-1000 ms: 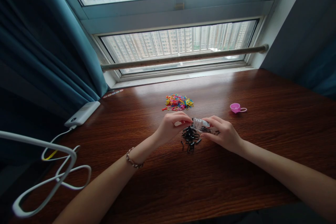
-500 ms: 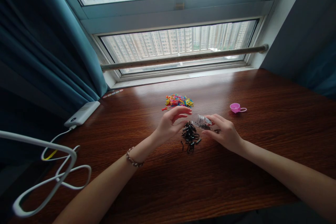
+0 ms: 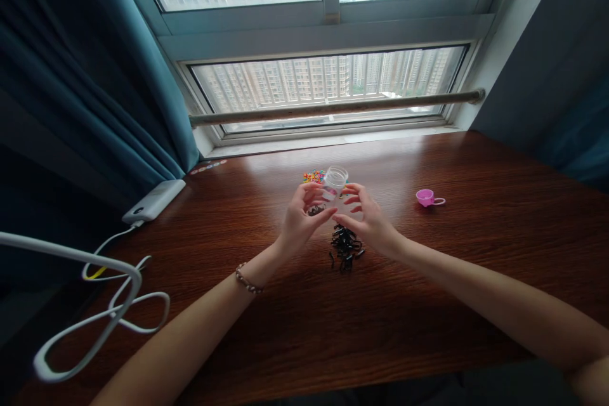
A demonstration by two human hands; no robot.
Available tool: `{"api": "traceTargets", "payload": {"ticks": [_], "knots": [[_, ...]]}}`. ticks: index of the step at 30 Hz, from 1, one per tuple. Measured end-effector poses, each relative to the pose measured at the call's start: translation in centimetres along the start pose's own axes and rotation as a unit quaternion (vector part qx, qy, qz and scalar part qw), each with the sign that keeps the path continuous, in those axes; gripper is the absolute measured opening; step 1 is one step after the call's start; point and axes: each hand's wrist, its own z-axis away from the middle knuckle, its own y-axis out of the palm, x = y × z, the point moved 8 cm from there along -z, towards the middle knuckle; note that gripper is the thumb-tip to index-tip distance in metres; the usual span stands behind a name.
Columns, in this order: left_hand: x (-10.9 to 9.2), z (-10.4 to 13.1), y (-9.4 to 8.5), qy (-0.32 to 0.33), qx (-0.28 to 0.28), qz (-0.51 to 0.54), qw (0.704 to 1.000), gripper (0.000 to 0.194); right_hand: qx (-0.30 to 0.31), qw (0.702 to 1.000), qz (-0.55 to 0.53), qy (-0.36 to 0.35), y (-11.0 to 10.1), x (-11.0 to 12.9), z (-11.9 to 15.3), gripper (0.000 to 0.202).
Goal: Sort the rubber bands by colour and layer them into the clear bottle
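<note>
A clear jar point(image 3: 335, 179) stands upright in the air between my hands, its open rim facing up, with some dark pieces low in it. My left hand point(image 3: 304, 212) is closed around its left side. At the jar's right side, my right hand point(image 3: 368, 216) has its fingers spread, and whether they touch the jar is hard to tell. Below the hands lies a pile of small black pieces point(image 3: 346, 244) on the table. Behind the jar, a pile of small colourful pieces point(image 3: 313, 176) is partly hidden.
A pink cup with a loop handle point(image 3: 425, 198) sits to the right on the brown table point(image 3: 451, 317). At the left are a white power bank point(image 3: 155, 201) and a looped white cable point(image 3: 128, 282). The window is behind, with a blue curtain at left.
The jar has gone from tilted in my right hand to upright in my left hand. My right hand has moved left, its fingers now spread beside the jar.
</note>
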Motion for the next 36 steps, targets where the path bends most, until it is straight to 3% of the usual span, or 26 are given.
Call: {"api": "traceTargets", "payload": {"ticks": [3, 6, 11, 14, 17, 21, 24, 29, 32, 36], "knots": [[1.6, 0.5, -2.3, 0.011, -0.031, -0.092, 0.995, 0.037, 0.092, 0.989, 0.112, 0.019, 1.4, -1.4, 0.6, 0.055], [3.0, 1.4, -3.7, 0.029, -0.042, -0.169, 0.984, 0.035, 0.162, 0.965, 0.205, -0.016, 2.7, -1.8, 1.6, 0.050], [3.0, 2.1, -4.4, 0.064, -0.060, -0.238, 0.967, 0.040, 0.179, 0.958, 0.218, -0.050, 3.7, -2.0, 1.9, 0.014], [2.7, 2.1, -3.9, 0.078, -0.043, -0.259, 0.962, 0.038, 0.166, 0.966, 0.191, -0.060, 3.7, -2.1, 1.7, 0.009], [2.6, 2.2, -3.6, 0.074, -0.033, -0.273, 0.959, 0.038, 0.145, 0.980, 0.131, -0.043, 3.1, -2.2, 1.3, 0.009], [2.6, 2.3, -3.8, 0.073, -0.037, -0.298, 0.951, 0.037, 0.094, 0.993, -0.037, 0.065, 1.8, -3.3, 0.6, 0.007], [2.5, 2.3, -4.0, 0.070, -0.043, -0.318, 0.944, 0.037, 0.041, 0.970, -0.194, 0.144, 0.8, -4.1, 0.2, 0.016], [2.2, 2.4, -3.7, 0.076, -0.029, -0.344, 0.936, 0.037, -0.034, 0.897, -0.402, 0.182, 0.0, -4.6, -0.1, 0.017], [1.8, 2.6, -3.1, 0.097, -0.010, -0.348, 0.932, 0.038, -0.050, 0.866, -0.458, 0.196, 0.2, -4.8, 0.0, 0.017], [1.4, 2.9, -2.3, 0.125, 0.012, -0.358, 0.925, 0.040, -0.049, 0.869, -0.452, 0.193, 0.4, -4.9, 0.2, 0.021]]}}
